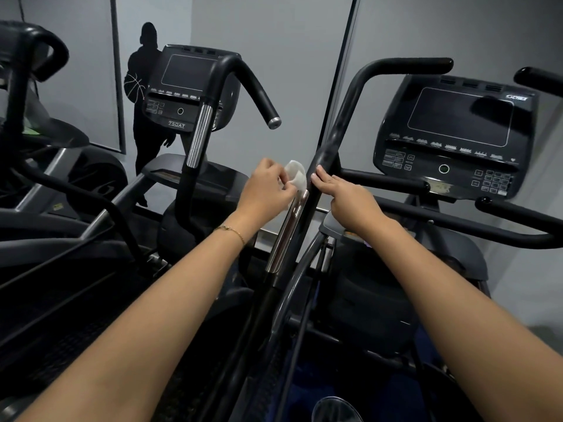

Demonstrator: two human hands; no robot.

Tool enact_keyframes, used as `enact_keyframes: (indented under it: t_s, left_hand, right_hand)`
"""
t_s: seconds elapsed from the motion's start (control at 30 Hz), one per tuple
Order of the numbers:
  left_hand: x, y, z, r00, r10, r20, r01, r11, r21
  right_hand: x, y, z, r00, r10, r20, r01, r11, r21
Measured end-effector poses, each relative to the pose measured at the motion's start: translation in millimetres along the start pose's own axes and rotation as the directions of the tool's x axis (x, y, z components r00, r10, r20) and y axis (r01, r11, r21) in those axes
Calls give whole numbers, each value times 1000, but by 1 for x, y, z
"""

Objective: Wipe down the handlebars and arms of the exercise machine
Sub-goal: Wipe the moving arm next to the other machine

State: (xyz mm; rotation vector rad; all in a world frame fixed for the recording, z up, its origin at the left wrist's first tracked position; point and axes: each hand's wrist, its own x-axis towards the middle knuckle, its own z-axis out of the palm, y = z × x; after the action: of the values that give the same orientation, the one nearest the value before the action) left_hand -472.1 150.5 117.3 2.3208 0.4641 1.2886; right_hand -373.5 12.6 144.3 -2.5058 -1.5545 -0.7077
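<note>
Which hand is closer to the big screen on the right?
Right. The right hand touches the black arm, just left of the screen; the left hand, pinching a white wipe, is farther left, beyond that arm.

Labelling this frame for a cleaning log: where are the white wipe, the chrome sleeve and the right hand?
white wipe point(297, 175): head view, middle of the bunched cloth.
chrome sleeve point(286, 233): head view, midway along its shiny face.
right hand point(350, 199): head view, back of the hand.
</note>
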Motion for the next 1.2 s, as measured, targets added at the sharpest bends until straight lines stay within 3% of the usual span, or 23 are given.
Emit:
enact_keyframes:
  t_s: [0.1, 0.23, 0.5, 0.9, 1.07, 1.2]
  left_hand:
    - [-3, 7, 8, 995, -53, 84, 65, 986, -151]
    - [-7, 6, 15, 982, -160, 101, 188, 890, -415]
    - [-12, 10, 19, 935, -315, 162, 349, 741, -573]
    - [-6, 26, 18, 914, -381, 136, 403, 824, -399]
    - [-44, 17, 9, 909, -376, 177, 415, 844, -340]
    - [-66, 15, 10, 915, -384, 122, 403, 871, -280]
  right_hand:
    - [1, 1, 1, 1000, 8, -10, -8, 999, 32]
    - [2, 1, 2, 1000, 5, -13, -5, 999, 43]
    - [1, -1, 2, 1000, 29, -9, -28, 997, 74]
    - [-1, -4, -1, 998, 70, 2, -70, 990, 119]
    - [-2, -5, 2, 997, 81, 5, -81, 989, 123]
    - [-2, -6, 2, 996, 92, -2, -91, 986, 137]
